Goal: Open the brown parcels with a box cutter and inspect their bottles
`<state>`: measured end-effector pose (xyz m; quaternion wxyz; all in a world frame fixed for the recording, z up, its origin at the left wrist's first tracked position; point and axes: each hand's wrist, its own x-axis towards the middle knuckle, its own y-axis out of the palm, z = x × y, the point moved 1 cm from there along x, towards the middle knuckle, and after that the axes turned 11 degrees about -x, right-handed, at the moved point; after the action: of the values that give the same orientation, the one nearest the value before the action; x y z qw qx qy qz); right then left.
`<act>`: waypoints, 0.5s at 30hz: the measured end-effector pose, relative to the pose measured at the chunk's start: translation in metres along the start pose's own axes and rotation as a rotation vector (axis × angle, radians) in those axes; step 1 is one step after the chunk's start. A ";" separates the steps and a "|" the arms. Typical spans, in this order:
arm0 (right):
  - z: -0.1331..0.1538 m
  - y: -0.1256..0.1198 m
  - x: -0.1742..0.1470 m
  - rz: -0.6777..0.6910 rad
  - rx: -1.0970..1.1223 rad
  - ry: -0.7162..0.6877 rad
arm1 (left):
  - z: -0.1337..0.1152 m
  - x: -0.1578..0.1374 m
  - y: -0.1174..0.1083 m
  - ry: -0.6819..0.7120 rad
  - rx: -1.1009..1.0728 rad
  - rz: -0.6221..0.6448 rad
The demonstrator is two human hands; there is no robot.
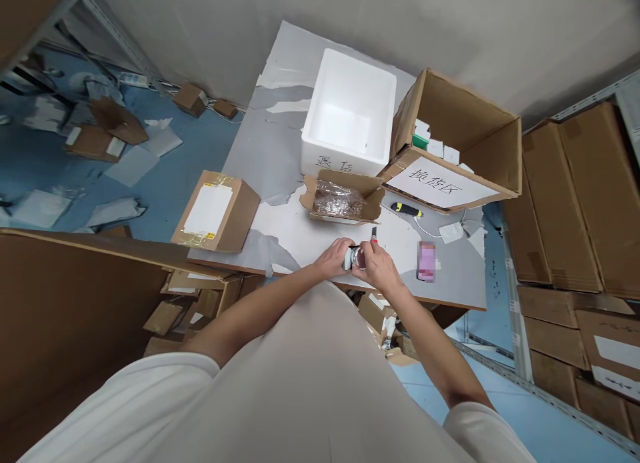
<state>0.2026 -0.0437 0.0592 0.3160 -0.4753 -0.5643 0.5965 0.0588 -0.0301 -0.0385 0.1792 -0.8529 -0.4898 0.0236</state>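
Observation:
At the table's front edge, close to my body, both hands hold a small round container (358,257) with a shiny silver rim and a dark reddish face. My left hand (333,258) is closed around its left side, where a pale green and white part (347,258) shows. From the right, the fingers of my right hand (380,269) grip it. A utility knife (374,235) with red on its handle sticks out just beyond my right fingers; whether that hand also holds it, I cannot tell. Behind the hands stands an open cardboard box (314,213) with clear bubble wrap (337,200) inside.
A white foam box (320,146) and a large carton (460,106) with small white boxes stand at the back. A taped carton (240,216) sits left. A black-yellow cutter (406,209) and a phone (427,261) lie right. Stacked cartons (560,203) line the right side.

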 end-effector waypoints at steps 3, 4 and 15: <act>-0.002 -0.007 -0.004 -0.029 0.002 -0.011 | 0.002 0.000 -0.002 -0.012 -0.004 0.016; -0.002 -0.010 -0.006 -0.040 0.011 -0.012 | 0.003 -0.001 -0.004 -0.015 -0.003 0.014; -0.013 -0.085 -0.011 -0.225 0.096 -0.127 | 0.015 -0.010 -0.015 -0.093 0.009 -0.086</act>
<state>0.2052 -0.0352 0.1453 0.3668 -0.3548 -0.6036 0.6126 0.0382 -0.0273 -0.0492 0.1606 -0.8283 -0.5336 0.0577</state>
